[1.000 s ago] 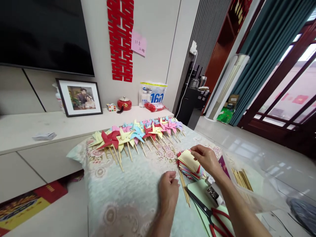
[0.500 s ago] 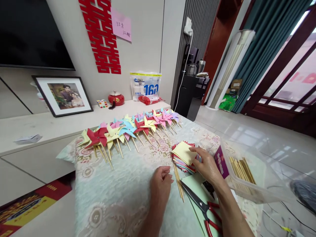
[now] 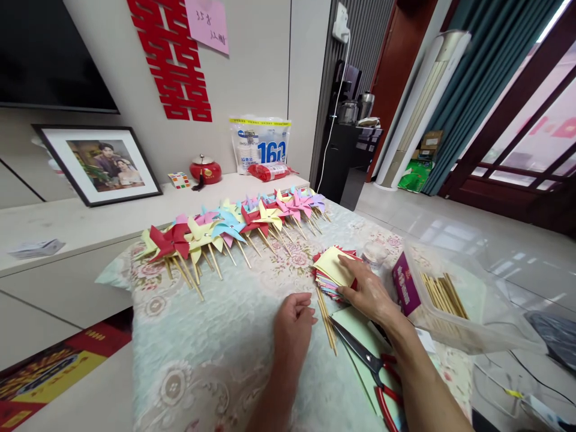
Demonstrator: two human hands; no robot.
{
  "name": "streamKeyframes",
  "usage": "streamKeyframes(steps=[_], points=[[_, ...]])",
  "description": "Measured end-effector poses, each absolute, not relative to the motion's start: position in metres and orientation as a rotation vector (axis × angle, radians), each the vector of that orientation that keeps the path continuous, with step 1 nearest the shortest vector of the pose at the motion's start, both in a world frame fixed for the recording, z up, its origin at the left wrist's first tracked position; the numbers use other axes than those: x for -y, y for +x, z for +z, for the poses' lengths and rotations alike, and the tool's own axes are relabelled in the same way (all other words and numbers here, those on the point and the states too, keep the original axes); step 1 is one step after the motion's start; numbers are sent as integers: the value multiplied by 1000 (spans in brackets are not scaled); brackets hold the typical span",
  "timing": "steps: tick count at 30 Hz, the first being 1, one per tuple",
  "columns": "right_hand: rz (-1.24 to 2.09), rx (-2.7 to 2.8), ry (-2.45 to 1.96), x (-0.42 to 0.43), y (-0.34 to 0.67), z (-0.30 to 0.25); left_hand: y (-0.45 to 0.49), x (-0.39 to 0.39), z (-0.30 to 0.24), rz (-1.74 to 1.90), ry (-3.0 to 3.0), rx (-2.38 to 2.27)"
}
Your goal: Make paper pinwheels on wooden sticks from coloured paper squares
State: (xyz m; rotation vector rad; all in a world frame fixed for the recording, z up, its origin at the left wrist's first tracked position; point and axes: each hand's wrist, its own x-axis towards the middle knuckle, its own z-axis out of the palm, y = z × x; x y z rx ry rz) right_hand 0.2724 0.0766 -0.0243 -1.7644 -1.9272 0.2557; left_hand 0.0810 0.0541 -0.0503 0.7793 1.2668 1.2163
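My right hand [image 3: 366, 291] rests on a stack of coloured paper squares, its fingertips on the pale yellow sheet [image 3: 330, 264] at the top and its thumb apart by the near edge. Loosely curled, my left hand [image 3: 294, 321] lies on the tablecloth with nothing visible in it. Between the hands are several thin wooden sticks [image 3: 327, 324]. Scissors with red handles [image 3: 371, 363] lie partly under my right forearm, on pale green paper [image 3: 355, 321]. Paper pinwheels on sticks [image 3: 229, 225] in red, yellow, blue, pink and purple stand in rows along the far edge.
A clear plastic box [image 3: 486, 336] of wooden sticks stands at the right, beside a small round clear container [image 3: 375, 253]. Behind the table, a ledge [image 3: 85, 225] holds a framed photo [image 3: 108, 165], a red pot [image 3: 206, 171] and a bag of cups [image 3: 261, 144].
My right hand has moved slightly left and lower onto the paper stack, its fingers now reaching over the top sheet. My left hand stays about where it was. The camera view has shifted a little.
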Motion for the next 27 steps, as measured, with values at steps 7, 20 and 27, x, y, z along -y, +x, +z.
streamKeyframes(steps=[7,20,27], points=[[274,1897,-1753,-79,277,-28,81,-54,-56,1232,809,-1257],[-50,1827,-1700,-78,267,-19,83,-52,-57,1227,819,-1255],[-212,1595,-1554,-74,264,-3,82,-51,-55,1240,796,-1203]])
